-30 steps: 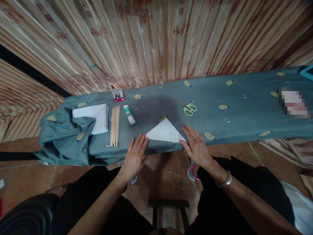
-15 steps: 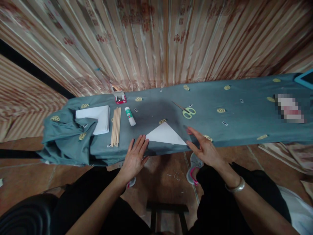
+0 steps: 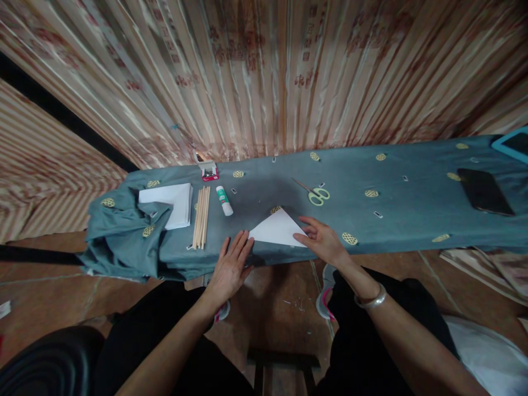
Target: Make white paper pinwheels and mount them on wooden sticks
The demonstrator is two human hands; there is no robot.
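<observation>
A white sheet of paper (image 3: 275, 228), folded into a triangle, lies near the front edge of the cloth-covered table. My left hand (image 3: 231, 264) rests at its left corner, fingers stretched out flat with the tips touching the paper. Around the right corner, my right hand (image 3: 324, 242) has its thumb on top of the paper and its other fingers curled along the slanted edge, hiding that corner. Beyond the paper lie green-handled scissors (image 3: 317, 195), blades pointing to the far left. A glue stick (image 3: 224, 201) with a white cap lies to the left.
Several thin wooden sticks (image 3: 201, 217) lie beside a stack of white paper (image 3: 181, 206), partly under bunched cloth (image 3: 124, 236). Behind stands an open small red-and-white box (image 3: 209, 173). A dark phone (image 3: 485, 191) and a blue-framed device (image 3: 511, 144) lie far right. Curtains (image 3: 264, 82) hang behind the table.
My right hand has moved left from beside the paper onto its right corner, thumb now on top. My left hand stays at the left corner. The view has shifted slightly.
</observation>
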